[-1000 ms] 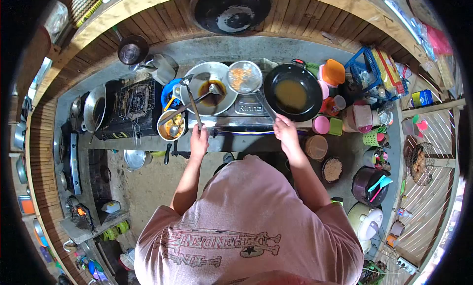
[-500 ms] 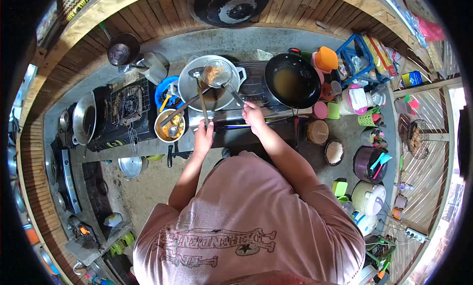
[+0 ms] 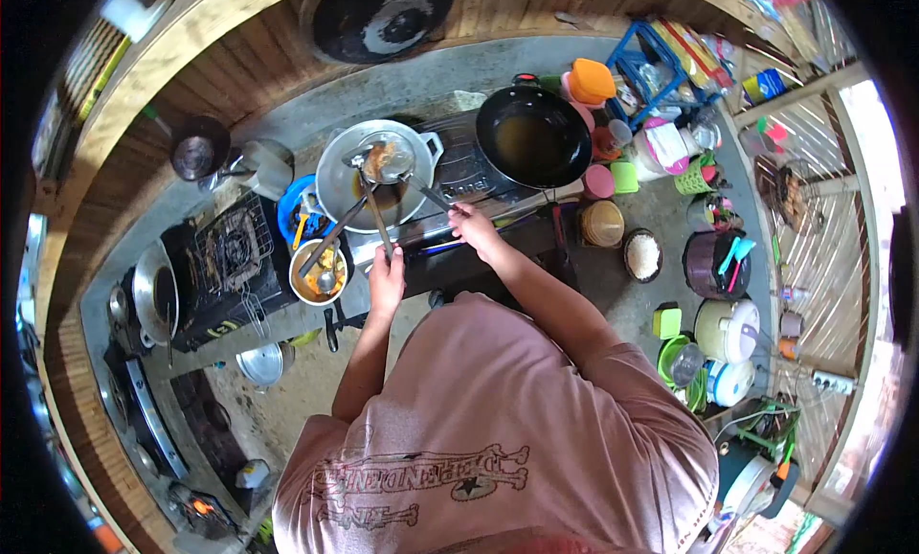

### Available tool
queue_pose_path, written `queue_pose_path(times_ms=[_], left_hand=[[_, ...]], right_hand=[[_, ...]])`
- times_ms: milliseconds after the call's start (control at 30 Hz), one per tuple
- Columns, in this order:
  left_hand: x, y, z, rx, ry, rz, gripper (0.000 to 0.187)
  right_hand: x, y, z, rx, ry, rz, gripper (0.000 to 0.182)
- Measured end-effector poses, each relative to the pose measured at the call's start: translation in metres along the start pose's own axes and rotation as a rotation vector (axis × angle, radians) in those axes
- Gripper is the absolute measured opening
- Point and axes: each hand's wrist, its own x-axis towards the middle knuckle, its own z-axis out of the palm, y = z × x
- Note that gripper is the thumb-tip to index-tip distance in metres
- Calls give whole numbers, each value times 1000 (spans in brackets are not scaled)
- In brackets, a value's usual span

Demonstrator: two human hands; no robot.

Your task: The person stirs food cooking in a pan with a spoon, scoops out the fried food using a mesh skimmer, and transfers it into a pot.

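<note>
My left hand (image 3: 387,278) is closed around the handle of a long-handled spatula (image 3: 373,204), whose metal head reaches into a large silver pan (image 3: 330,192). The handle of a wire strainer (image 3: 405,155) is gripped in my right hand (image 3: 473,230). The strainer is over the pan, with orange-brown fried bits (image 3: 379,161) in it, and the spatula head is at its left edge. Dark liquid shows in the pan below. Another long utensil (image 3: 332,236) leans from the pan across a white bowl (image 3: 303,291) that holds yellow-orange food and a spoon.
A black wok (image 3: 533,137) with brownish oil stands right of the pan. On the left are a second stove (image 3: 230,252) and a wok (image 3: 156,291). A blue basin (image 3: 290,204) sits behind the bowl. Containers and a bowl of white grains (image 3: 643,255) lie to the right.
The view has turned and tilted, so the counter sits further left and slanted. Both hands keep their tools; spatula head and strainer remain close together over the pan.
</note>
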Motion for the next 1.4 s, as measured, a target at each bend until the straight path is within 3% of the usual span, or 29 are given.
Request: queue_pose_path(times_ms=[67,167,233,300,433,467,500,567,600,700,767,833,900,967,1033,1133,1233,1267,1400], left_hand=[[-2,9,2,-15,-22,-13,20],[-3,21,5,12,-16,-2,20],[2,7,10,13,-25,-2,19],[7,-3,19,6,9,158,19],[-3,35,44,-124,-101,160,22],[-1,29,49,-103,-193,102,25],[2,32,61,15,-195,193,32],[-4,54,86,33,-221,369,39],[-7,64,99,29,-243,360,44],[-2,65,139,241,-294,532,66],[-4,72,164,319,-373,463,78],[-6,90,185,300,-562,355,77],[-13,122,199,427,-657,397,75],[-20,141,211,480,-647,453,70],[-21,126,224,447,-584,475,60],[-24,122,240,412,-504,420,36],[-22,121,252,480,-453,244,25],[-20,121,257,488,-417,189,32],[-20,122,275,611,-326,175,27]], right_hand=[[-5,2,-3,-3,42,-32,50],[-28,-17,-6,-593,213,-352,55],[-44,-24,-7,-563,246,-505,54],[-73,-52,-8,-535,280,-754,46],[-89,-67,-19,-422,2,-731,35],[-95,-70,-22,-416,-18,-706,35],[-95,-65,-25,-334,-98,-604,36],[-96,-61,-36,-375,-47,-624,36],[-98,-64,-45,-374,-46,-623,36],[-101,-71,-77,-346,-54,-437,33],[-89,-54,-101,-354,-6,-466,31],[-101,-64,-129,-350,97,-532,25],[-102,-66,-167,-275,-27,-193,28],[-109,-68,-200,-153,105,-154,26],[-99,-55,-240,-610,293,-708,27],[-98,-53,-288,-680,201,-383,31],[-88,-62,-311,-740,158,-267,28],[-76,-53,-317,-768,147,-319,30],[-26,-7,-325,-653,55,-323,40]])
